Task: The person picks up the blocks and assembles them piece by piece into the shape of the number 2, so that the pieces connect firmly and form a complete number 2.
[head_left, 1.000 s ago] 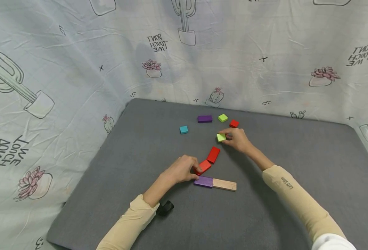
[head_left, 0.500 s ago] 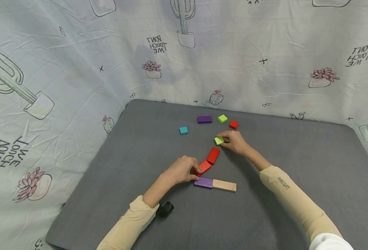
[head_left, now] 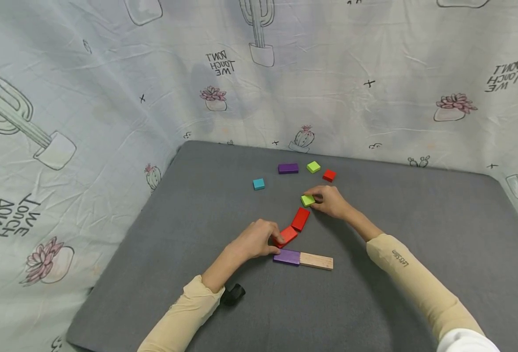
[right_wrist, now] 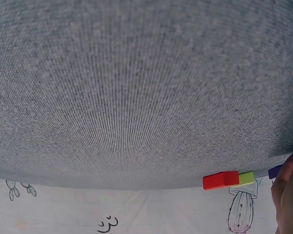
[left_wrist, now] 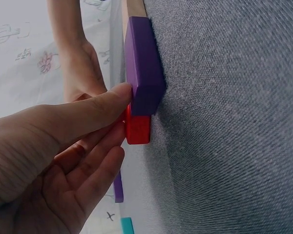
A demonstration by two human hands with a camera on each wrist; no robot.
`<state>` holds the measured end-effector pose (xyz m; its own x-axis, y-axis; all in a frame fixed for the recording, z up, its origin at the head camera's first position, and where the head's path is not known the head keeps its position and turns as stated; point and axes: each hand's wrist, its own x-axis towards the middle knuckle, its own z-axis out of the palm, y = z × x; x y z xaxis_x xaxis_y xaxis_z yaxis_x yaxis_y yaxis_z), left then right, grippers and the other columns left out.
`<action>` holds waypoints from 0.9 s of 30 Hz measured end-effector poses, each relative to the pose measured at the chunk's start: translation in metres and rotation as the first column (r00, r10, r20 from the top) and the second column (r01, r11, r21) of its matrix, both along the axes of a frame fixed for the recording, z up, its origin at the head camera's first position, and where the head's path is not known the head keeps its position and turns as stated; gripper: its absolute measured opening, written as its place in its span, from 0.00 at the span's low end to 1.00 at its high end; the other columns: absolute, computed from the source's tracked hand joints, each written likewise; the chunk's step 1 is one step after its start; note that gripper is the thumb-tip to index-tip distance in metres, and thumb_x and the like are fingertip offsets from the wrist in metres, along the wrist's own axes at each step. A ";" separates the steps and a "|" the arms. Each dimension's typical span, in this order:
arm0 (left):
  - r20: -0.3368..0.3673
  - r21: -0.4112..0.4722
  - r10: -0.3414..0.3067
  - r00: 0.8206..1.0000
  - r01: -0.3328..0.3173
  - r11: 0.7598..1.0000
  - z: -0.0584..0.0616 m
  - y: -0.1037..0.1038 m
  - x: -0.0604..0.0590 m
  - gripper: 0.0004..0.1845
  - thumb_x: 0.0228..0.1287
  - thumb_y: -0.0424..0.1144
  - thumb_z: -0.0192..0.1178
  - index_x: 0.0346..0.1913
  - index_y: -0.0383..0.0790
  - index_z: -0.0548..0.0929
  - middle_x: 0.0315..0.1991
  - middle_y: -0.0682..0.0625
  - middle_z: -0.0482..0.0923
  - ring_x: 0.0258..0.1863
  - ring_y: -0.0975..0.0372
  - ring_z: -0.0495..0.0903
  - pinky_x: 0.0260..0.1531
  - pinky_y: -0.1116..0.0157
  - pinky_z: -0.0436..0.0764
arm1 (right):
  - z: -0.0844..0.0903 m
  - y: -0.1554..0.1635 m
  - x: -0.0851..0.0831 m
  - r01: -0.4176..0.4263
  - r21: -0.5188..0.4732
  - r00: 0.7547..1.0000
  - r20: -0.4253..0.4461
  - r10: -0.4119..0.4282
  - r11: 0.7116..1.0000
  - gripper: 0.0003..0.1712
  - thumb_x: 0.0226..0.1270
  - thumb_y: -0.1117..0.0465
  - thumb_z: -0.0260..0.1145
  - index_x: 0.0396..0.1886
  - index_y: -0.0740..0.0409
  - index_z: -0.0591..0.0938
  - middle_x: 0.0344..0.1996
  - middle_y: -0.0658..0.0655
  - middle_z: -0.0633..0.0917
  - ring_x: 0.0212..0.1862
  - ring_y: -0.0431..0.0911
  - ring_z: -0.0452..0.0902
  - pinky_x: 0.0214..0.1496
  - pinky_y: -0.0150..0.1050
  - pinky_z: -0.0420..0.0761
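My right hand [head_left: 332,201] pinches a lime-green block [head_left: 307,201] between thumb and fingers, just beyond the far end of a tilted red block [head_left: 301,219]. A second red block [head_left: 288,235] meets that one at an angle. At its near side my left hand [head_left: 255,238] rests with fingertips against this second red block. Its thumb touches the edge of a purple block [left_wrist: 144,63], which lies end to end with a plain wooden block [head_left: 316,261]. In the right wrist view only part of my right hand [right_wrist: 290,195] shows, and the held block is hidden.
Toward the back of the grey table [head_left: 188,195] lie a purple block [head_left: 288,168], another green block [head_left: 313,167], a small red block [head_left: 329,175] and a blue block [head_left: 259,184]. A black object [head_left: 234,295] sits by the left wrist. Patterned cloth [head_left: 329,73] hangs behind.
My right hand has brought the green block a little nearer and to the left, close to the red block's far end. The left hand has stayed in place.
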<state>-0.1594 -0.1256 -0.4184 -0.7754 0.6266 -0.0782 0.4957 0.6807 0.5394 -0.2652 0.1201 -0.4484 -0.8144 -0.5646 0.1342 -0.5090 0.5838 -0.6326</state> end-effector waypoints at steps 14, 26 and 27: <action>0.006 0.001 0.008 1.000 -0.008 1.000 -0.001 0.001 0.000 0.11 0.49 0.34 0.75 0.38 0.40 0.90 0.34 0.54 0.82 0.36 0.64 0.80 0.42 0.65 0.80 | -0.002 0.000 0.004 -0.014 -0.002 1.000 0.011 0.014 1.000 0.19 0.54 0.76 0.70 0.48 0.73 0.82 0.46 0.68 0.83 0.51 0.59 0.79 0.48 0.45 0.80; 0.021 -0.025 0.021 1.000 -0.020 0.999 0.003 0.001 -0.001 0.11 0.49 0.35 0.75 0.38 0.41 0.90 0.34 0.54 0.82 0.36 0.65 0.80 0.41 0.66 0.79 | -0.001 -0.002 0.004 -0.054 -0.031 0.998 0.026 0.055 0.998 0.20 0.55 0.77 0.66 0.50 0.74 0.81 0.47 0.69 0.82 0.50 0.58 0.79 0.48 0.44 0.80; 0.021 -0.023 0.019 1.000 -0.019 1.000 0.003 0.001 -0.001 0.11 0.49 0.35 0.75 0.38 0.41 0.90 0.34 0.54 0.82 0.36 0.65 0.80 0.41 0.66 0.79 | 0.000 -0.002 0.004 -0.056 -0.035 0.998 0.027 0.057 0.998 0.20 0.55 0.77 0.66 0.50 0.74 0.81 0.47 0.69 0.82 0.50 0.57 0.80 0.48 0.44 0.80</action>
